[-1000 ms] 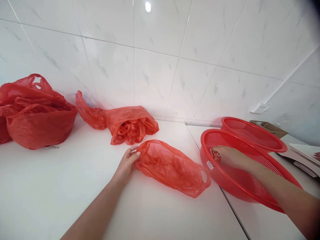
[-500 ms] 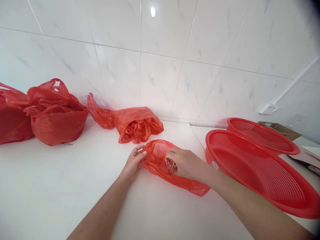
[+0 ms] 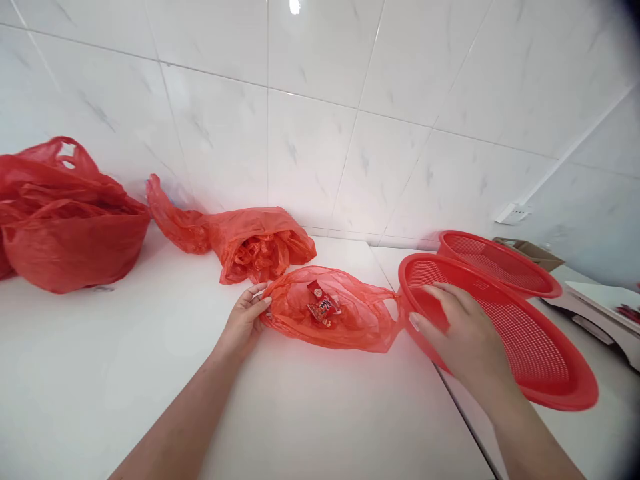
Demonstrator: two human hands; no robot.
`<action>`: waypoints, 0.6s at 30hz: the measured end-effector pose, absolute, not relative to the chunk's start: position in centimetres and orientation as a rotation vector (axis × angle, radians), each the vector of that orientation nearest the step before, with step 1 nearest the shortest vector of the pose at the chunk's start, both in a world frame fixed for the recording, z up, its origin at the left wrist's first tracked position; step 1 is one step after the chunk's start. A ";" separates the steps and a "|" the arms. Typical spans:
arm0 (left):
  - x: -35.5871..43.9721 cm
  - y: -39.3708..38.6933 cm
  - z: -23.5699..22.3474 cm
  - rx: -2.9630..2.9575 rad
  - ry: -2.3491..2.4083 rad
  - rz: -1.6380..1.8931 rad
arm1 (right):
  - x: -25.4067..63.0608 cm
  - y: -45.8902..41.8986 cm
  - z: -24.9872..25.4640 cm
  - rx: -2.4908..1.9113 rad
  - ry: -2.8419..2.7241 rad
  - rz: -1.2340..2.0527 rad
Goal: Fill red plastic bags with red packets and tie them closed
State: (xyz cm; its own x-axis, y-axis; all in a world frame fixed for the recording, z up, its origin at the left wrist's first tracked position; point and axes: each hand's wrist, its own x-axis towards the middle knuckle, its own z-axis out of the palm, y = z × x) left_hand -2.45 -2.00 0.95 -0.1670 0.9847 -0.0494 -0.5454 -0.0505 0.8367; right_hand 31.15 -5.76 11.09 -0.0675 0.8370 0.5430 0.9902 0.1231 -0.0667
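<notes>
My left hand (image 3: 245,319) pinches the open mouth of a thin red plastic bag (image 3: 360,313) lying on the white counter. Inside the bag lie small red snack packets (image 3: 323,307). My right hand (image 3: 463,333) hovers over the near rim of a red perforated basket (image 3: 530,353), fingers spread and empty, just right of the bag's handle end.
A second red basket (image 3: 500,261) sits behind the first. Another red bag (image 3: 260,243) stuffed with crumpled bags lies by the tiled wall. Full red bags (image 3: 65,227) stand at far left. A cardboard box (image 3: 530,250) and a white device (image 3: 595,303) sit at right.
My right hand carried a small packet from the basket into the bag, let it go, and moved back over the basket rim. The left hand kept hold of the bag's mouth.
</notes>
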 end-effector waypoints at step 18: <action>-2.0 -2.2 0.8 0.711 0.932 1.542 | 36.8 -11.8 3.4 -2.109 -2.192 -0.464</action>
State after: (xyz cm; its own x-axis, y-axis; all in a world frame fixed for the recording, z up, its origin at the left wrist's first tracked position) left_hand -1.99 -2.19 0.77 -0.1754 0.9831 -0.0521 -0.5034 -0.0441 0.8629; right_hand 36.82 -11.82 3.44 -0.0594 0.9658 0.2523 0.9852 0.0160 0.1704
